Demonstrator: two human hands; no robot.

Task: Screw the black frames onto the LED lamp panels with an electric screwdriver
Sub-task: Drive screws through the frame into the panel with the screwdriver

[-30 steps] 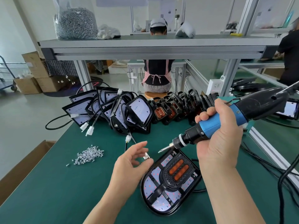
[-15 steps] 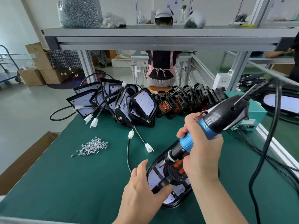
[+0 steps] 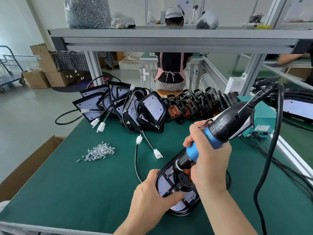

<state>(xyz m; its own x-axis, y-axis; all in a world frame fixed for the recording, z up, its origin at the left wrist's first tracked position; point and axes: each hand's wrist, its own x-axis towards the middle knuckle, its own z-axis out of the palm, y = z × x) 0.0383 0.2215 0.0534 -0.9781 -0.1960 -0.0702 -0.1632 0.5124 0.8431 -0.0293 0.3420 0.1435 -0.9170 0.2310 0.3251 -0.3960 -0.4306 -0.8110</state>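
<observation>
An LED lamp panel (image 3: 165, 185) with a black frame (image 3: 185, 182) laid over it rests flat on the green table (image 3: 67, 184), near the front edge. My left hand (image 3: 152, 195) holds the panel's left rim, thumb pressing on the frame. My right hand (image 3: 208, 160) grips the blue and black electric screwdriver (image 3: 220, 131), tilted down to the left. Its bit touches the frame near the panel's upper left. A pile of small silver screws (image 3: 100, 151) lies to the left.
Several bare LED panels (image 3: 152, 109) with white connectors lean at the back beside a row of black frames (image 3: 199, 106). A teal power box (image 3: 261, 122) and cables sit right. A cardboard box (image 3: 25, 170) stands left of the table. A person sits beyond the shelf.
The screwdriver came down from mid-air onto the frame and its bit has shifted to the upper left. My left hand moved from above the table onto the panel's rim.
</observation>
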